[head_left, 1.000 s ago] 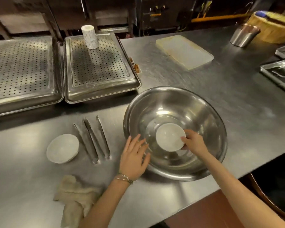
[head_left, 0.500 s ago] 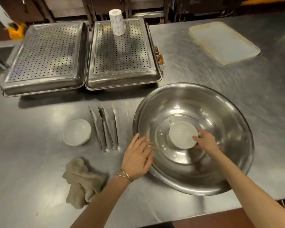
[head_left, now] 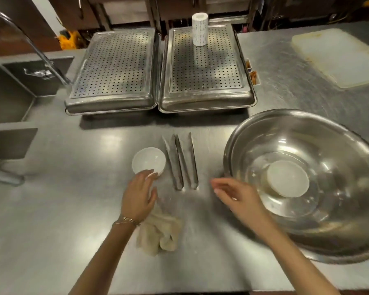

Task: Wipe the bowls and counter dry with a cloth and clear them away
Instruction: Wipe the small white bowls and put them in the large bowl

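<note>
Left of the tongs (head_left: 180,161), the left hand (head_left: 138,198), open, fingertips touching the small white bowl (head_left: 148,160); cloth (head_left: 159,233) lies beneath its wrist. Rightward, the right hand (head_left: 238,198) hovers empty beside the steel basin (head_left: 307,184); picking up bowl and cloth seems next.

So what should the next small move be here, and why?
Probably close the left hand on the small white bowl: its fingertips are already at the near rim. The beige cloth lies unheld below that wrist, so the empty right hand could take it.
</note>
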